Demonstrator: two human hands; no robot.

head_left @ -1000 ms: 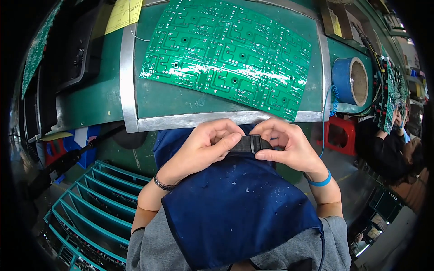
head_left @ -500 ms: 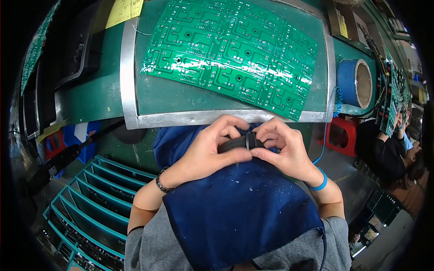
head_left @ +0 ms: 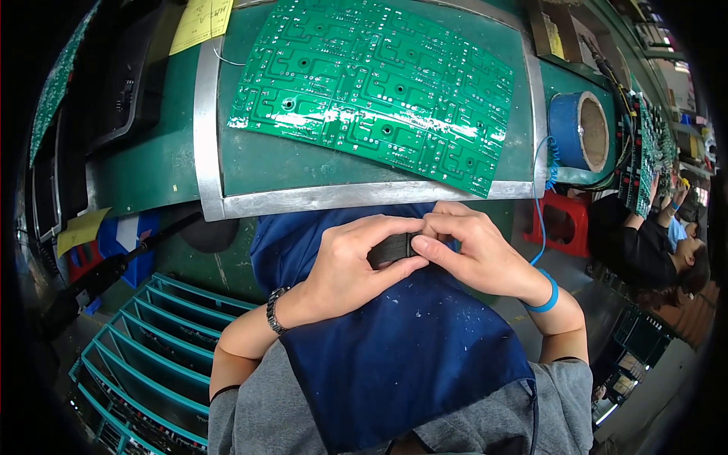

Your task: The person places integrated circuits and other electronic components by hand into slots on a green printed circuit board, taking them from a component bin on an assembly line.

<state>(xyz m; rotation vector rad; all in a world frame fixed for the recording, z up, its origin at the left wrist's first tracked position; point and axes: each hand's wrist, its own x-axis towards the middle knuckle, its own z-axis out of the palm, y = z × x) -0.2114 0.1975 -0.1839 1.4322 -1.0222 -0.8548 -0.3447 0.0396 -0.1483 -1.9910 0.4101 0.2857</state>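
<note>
My left hand (head_left: 350, 262) and my right hand (head_left: 474, 252) meet over my lap, just below the bench edge. Both grip a small black block-shaped object (head_left: 392, 249) between fingers and thumbs; most of it is hidden by the fingers. A dark blue apron (head_left: 394, 356) with white specks covers my lap beneath them. My right wrist wears a blue strap (head_left: 547, 293) with a coiled blue cord; my left wrist wears a dark bracelet (head_left: 274, 320). A large green circuit board panel (head_left: 379, 87) lies flat on the bench above my hands.
The panel rests on a green mat with a metal-edged frame (head_left: 334, 199). A blue tape roll (head_left: 580, 130) stands at the right. A teal slotted rack (head_left: 144, 356) sits lower left, a red stool (head_left: 565, 221) at right. Another person (head_left: 644, 243) works at far right.
Both hands stay together on the black object. My fingers have shifted around it, and the hands sit slightly lower than the bench edge than before.
</note>
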